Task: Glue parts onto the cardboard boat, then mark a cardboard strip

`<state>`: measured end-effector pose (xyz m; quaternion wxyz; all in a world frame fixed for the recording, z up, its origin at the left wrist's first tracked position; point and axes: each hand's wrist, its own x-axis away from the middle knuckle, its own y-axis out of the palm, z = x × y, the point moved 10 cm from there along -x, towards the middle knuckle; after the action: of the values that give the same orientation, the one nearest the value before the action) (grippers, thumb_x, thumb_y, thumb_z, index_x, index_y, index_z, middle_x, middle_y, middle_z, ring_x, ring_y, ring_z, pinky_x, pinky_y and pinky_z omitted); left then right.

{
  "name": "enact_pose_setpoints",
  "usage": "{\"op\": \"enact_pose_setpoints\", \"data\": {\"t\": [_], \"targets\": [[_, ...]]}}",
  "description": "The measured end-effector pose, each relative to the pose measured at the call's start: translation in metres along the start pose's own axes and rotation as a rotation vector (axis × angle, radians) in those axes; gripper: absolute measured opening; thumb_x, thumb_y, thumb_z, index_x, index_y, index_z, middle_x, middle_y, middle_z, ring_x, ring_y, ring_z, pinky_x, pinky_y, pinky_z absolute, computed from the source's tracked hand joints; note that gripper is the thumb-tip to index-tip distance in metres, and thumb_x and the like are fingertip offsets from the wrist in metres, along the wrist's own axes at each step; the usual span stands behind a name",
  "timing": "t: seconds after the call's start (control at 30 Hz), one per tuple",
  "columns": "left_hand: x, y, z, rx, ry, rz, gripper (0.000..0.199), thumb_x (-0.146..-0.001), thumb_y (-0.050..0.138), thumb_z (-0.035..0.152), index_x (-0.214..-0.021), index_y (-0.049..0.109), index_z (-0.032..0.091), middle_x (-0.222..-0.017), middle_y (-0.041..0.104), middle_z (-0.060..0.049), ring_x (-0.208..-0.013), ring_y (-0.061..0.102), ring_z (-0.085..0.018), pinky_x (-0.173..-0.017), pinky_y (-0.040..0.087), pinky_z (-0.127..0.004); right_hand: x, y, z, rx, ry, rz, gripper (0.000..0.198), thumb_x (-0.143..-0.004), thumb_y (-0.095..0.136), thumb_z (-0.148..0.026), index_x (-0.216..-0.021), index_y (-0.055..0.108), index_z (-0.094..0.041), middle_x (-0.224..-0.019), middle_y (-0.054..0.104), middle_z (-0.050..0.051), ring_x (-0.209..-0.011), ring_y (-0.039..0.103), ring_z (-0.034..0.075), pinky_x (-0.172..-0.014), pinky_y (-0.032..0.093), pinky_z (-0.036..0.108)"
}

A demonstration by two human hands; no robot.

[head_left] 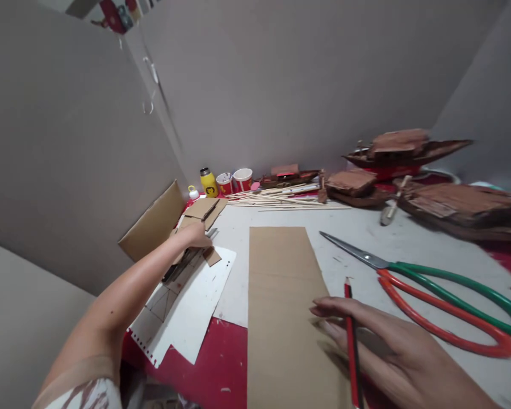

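My right hand [383, 352] holds a red and black pencil [351, 346], its point upward. The fingertips rest over the right edge of a long brown cardboard strip [281, 295] lying in front of me. My left hand [198, 236] reaches out to the far left, its fingers curled down among cardboard pieces [198, 208] and dark, thin items too hidden to name. Under that pile lies a white sheet [196, 307] with drawn lines and punched holes along one edge. A small cardboard scrap [212, 256] sits beside the left hand.
Large scissors [378, 261] with green and red handles lie partly open at right. Brown model boats [409, 149] stand along the back right. Thin wooden sticks [276, 199], paper cups [242, 179] and a yellow bottle [208, 183] line the back. A cardboard panel [153, 221] leans on the left wall.
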<state>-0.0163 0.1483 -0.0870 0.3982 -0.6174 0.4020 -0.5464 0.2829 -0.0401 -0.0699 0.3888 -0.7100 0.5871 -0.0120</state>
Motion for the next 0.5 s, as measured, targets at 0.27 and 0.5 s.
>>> {"op": "enact_pose_setpoints", "data": {"t": [0.27, 0.5], "targets": [[0.028, -0.052, 0.005, 0.207, 0.133, 0.101, 0.020, -0.092, 0.057, 0.032, -0.092, 0.064, 0.013, -0.096, 0.068, -0.008, -0.081, 0.066, -0.019, -0.073, 0.055, -0.034, -0.005, -0.009, -0.008, -0.118, 0.037, 0.017, 0.014, -0.089, 0.053, -0.034, -0.086, 0.064, -0.024, -0.079, 0.073, 0.005, -0.068, 0.069, 0.020, -0.060, 0.056, 0.030], [0.090, -0.091, 0.080, 0.814, 0.620, 0.148, 0.023, -0.090, 0.050, 0.042, -0.085, 0.053, 0.020, -0.084, 0.073, -0.005, -0.058, 0.068, -0.016, -0.057, 0.056, -0.029, -0.009, -0.016, 0.020, -0.504, 0.385, 0.088, 0.042, -0.092, 0.046, -0.055, -0.078, 0.061, -0.019, -0.079, 0.070, 0.005, -0.062, 0.063, 0.013, -0.058, 0.051, 0.025]]}}
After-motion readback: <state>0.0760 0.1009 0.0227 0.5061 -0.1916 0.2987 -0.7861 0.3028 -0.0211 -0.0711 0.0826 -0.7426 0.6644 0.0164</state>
